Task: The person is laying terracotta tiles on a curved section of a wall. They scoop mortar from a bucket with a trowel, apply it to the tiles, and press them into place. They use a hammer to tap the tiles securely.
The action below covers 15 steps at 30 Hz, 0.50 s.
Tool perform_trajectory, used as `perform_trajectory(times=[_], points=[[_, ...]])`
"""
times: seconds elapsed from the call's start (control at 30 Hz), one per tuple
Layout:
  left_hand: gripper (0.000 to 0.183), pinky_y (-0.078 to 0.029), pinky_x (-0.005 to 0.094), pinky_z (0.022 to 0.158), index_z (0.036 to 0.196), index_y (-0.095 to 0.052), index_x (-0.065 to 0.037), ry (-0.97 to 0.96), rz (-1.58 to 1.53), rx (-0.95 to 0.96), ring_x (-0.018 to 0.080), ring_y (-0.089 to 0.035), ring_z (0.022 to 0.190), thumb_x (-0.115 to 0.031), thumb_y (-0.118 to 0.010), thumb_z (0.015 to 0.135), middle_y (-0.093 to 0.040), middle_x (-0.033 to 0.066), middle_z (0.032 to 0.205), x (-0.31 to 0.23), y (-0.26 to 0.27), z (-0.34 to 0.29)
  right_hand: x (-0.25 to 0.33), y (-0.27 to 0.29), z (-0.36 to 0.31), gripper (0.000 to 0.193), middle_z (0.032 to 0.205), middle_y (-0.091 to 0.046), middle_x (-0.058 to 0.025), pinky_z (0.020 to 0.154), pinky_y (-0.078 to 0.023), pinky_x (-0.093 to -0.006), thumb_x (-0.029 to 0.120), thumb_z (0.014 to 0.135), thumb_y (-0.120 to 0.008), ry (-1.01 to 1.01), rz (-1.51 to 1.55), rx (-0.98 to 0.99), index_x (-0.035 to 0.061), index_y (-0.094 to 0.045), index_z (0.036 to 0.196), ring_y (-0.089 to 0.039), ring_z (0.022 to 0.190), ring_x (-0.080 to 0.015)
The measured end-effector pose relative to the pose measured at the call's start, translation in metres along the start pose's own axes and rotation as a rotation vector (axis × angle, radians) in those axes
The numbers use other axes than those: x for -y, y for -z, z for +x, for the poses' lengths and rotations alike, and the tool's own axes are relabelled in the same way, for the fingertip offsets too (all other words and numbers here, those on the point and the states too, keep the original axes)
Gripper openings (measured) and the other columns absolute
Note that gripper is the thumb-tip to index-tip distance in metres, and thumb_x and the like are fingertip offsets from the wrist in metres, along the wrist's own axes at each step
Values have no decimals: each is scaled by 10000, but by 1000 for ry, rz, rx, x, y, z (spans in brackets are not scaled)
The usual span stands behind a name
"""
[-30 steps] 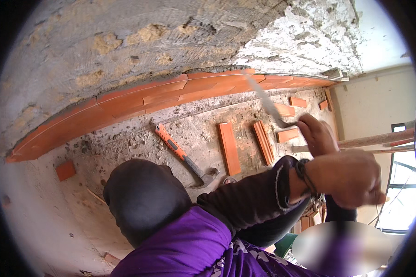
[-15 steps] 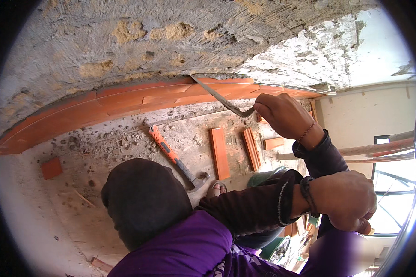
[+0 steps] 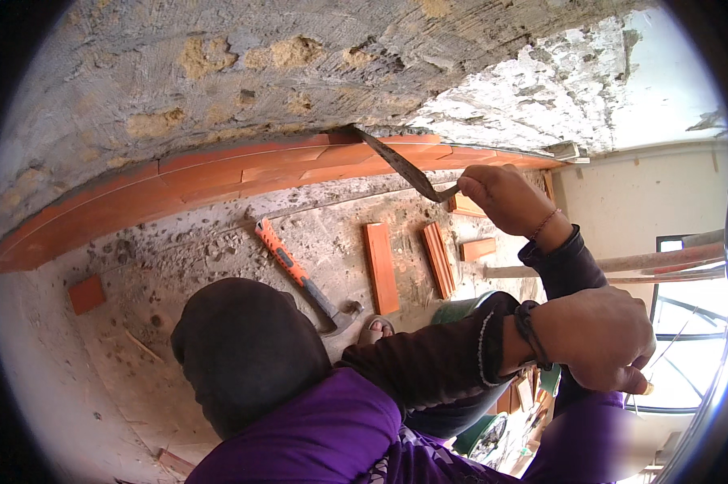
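My right hand [image 3: 505,202] is closed round a trowel [image 3: 404,171] with a bent neck; its handle is mostly hidden in the fist. The trowel's tip meets the grey mortar [image 3: 396,131] between the rough wall and the upper edge of a low course of orange clay blocks [image 3: 259,168]. Lower right, my left hand [image 3: 594,339] is raised with its fingers curled in a pinch. A thin line shows near its fingertips, but what it holds is unclear.
A claw hammer [image 3: 307,278] with an orange grip lies on the rubble-strewn floor. Orange clay pieces [image 3: 382,269] lie to its right, near a green bucket [image 3: 461,309]. A dark cloth-covered rounded form [image 3: 247,363] blocks the lower left. Poles [image 3: 663,260] stretch across the right.
The trowel has slid rightward along the block edge and turned, showing more of its blade. My right hand has moved slightly right with it. My left hand stays pinched, slightly lower.
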<state>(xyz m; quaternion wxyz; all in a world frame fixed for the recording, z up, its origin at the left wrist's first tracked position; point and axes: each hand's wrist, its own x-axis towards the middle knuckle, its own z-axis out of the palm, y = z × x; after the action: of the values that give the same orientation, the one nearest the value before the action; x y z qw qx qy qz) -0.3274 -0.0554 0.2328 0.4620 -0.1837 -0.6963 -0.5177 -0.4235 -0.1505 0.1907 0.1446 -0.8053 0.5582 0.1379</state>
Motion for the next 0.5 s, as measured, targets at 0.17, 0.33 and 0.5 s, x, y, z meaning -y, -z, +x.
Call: perform_trajectory(times=[0.17, 0.33, 0.5], points=[[413, -524, 442, 676, 746, -707, -20, 16, 22, -18, 348, -662, 671, -411, -639, 860, -660, 166, 665, 6, 1, 0, -11, -2, -1, 330, 828, -669, -187, 759, -495, -447, 266, 1000, -462, -69, 2, 16, 15, -663, 927, -650, 814, -373], [399, -528, 440, 669, 768, -714, -16, 40, -2, 4, 348, -677, 673, -396, -640, 863, -668, 177, 672, 11, 2, -1, -40, -15, -6, 307, 577, -504, -40, 451, -432, -316, 258, 1017, -519, -71, 137, -53, -5, -617, 894, -512, 438, -128], [381, -531, 428, 664, 780, -717, -11, 49, -7, -40, 349, -680, 674, -378, -651, 857, -672, 181, 679, 16, 4, -1, -54, -20, -9, 317, 566, -496, -12, 407, -415, -279, 268, 1030, -506, -93, 211, -56, 10, -608, 876, -490, 412, -102]])
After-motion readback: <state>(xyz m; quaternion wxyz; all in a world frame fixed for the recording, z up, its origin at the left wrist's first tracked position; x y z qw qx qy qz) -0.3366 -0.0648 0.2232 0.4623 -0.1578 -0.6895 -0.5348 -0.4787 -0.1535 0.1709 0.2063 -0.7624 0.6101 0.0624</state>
